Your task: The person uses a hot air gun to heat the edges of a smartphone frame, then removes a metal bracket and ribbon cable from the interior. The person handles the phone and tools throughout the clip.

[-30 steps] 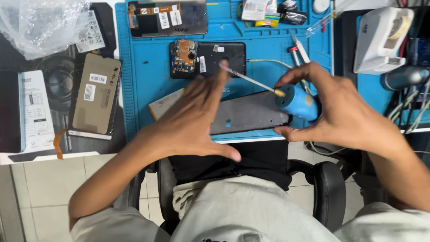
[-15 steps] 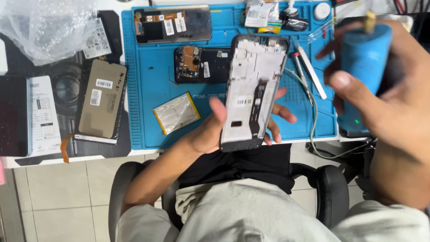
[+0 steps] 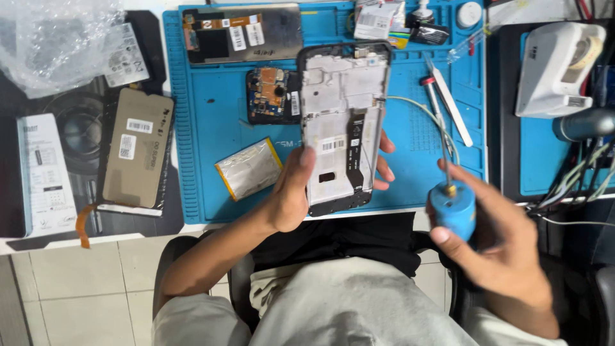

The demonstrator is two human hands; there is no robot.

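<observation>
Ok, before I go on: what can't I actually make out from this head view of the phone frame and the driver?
- Head view: underside of the phone frame, which faces away from the camera; the left hand covers its lower left edge.
- Tip of the blue screwdriver: too thin to tell what it touches.
- Right hand: wrist cut off by the bottom edge.
- Screws on the frame: too small.
</observation>
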